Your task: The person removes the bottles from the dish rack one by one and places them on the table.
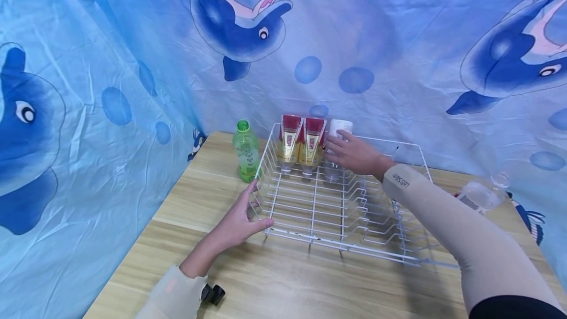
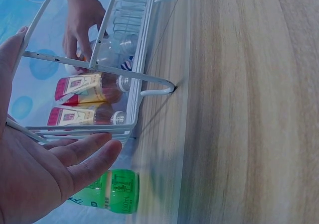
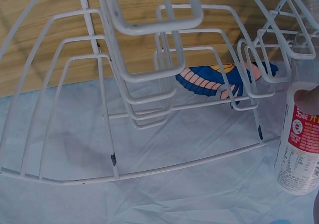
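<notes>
My left hand holds the front left corner of a white wire dish rack, thumb over the front rim and fingers along the left side. Toward the back of the rack, my right hand grips an upside-down clear plastic bottle with a white base; its red and white label shows in the right wrist view. Left of it, two bottles with red and gold labels stand neck down in the rack. A green bottle stands upright on the table just outside the rack's left side.
Another clear bottle is right of the rack, partly hidden by my right sleeve. The wooden table backs onto a blue dolphin-print curtain. Bent wire dividers fill the rack's right half.
</notes>
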A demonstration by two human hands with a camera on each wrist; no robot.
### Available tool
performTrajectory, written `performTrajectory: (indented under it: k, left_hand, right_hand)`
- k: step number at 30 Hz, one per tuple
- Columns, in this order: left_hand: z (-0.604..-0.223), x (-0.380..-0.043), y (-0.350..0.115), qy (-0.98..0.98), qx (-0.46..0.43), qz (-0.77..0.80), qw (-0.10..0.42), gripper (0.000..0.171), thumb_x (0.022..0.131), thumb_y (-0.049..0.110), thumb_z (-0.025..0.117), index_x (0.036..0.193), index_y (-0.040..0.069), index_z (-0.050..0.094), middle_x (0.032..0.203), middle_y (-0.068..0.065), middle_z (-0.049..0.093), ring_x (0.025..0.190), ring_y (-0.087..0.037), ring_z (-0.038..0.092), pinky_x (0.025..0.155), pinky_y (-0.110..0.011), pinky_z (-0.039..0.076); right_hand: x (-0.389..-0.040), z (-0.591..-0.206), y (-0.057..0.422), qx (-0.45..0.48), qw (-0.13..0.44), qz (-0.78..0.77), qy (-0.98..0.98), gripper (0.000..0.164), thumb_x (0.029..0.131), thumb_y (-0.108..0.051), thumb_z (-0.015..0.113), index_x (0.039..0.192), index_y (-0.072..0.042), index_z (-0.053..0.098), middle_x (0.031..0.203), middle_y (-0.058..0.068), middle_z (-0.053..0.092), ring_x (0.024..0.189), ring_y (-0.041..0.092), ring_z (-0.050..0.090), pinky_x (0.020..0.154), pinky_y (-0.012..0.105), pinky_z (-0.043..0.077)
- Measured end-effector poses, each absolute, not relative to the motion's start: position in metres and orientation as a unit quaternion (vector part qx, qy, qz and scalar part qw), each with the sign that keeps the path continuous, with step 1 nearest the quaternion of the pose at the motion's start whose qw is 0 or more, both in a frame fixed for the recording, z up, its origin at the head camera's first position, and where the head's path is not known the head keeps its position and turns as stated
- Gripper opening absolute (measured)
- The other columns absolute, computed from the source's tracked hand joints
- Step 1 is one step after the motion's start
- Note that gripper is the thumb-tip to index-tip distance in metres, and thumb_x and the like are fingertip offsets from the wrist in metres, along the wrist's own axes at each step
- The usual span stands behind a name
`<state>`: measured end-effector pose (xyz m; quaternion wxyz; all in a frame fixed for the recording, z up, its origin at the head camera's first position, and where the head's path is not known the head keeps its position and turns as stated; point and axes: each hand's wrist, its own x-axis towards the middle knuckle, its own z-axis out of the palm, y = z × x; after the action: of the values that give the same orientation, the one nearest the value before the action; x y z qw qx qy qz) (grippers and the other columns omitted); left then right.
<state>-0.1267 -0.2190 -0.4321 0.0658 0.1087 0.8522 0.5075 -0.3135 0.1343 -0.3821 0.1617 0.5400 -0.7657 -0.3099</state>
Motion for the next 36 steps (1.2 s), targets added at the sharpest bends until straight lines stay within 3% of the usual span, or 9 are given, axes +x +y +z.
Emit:
performTrajectory:
  k: [12, 20, 36]
  left_hand:
    - [-0.4335, -0.1272, -0.2188, 0.85, 0.107, 0.511, 0.07, 0.118, 0.08, 0.047, 0.084, 0.164, 0.024, 0.004, 0.165, -0.011, 0.02, 0.134, -0.037, 0.048, 0.102, -0.052, 0.049]
    - [-0.4322, -0.1261, -0.2176, 0.856, 0.11, 0.501, 0.068, 0.118, 0.081, 0.046, 0.083, 0.164, 0.021, 0.004, 0.165, -0.013, 0.02, 0.136, -0.039, 0.044, 0.102, -0.052, 0.049]
    - [-0.4307, -0.1271, -0.219, 0.854, 0.105, 0.506, 0.069, 0.118, 0.079, 0.048, 0.084, 0.164, 0.025, 0.004, 0.165, -0.011, 0.022, 0.133, -0.036, 0.048, 0.101, -0.052, 0.05]
  right_hand:
    - [-0.3165, -0.3876, 0.1376, 0.541, 0.181, -0.328, -0.753, 0.065, 0.084, -0.013, 0.078, 0.144, -0.02, 0.054, 0.148, 0.014, 0.05, 0.142, 0.035, 0.038, 0.119, 0.057, 0.023]
    - [-0.3156, -0.3909, 0.1385, 0.522, 0.162, -0.36, -0.756, 0.072, 0.084, -0.017, 0.081, 0.148, -0.029, 0.05, 0.152, 0.004, 0.048, 0.144, 0.032, 0.035, 0.121, 0.058, 0.018]
    - [-0.3182, -0.3888, 0.1354, 0.537, 0.187, -0.333, -0.752, 0.067, 0.082, -0.009, 0.082, 0.142, -0.027, 0.057, 0.145, 0.004, 0.054, 0.139, 0.03, 0.042, 0.118, 0.057, 0.026]
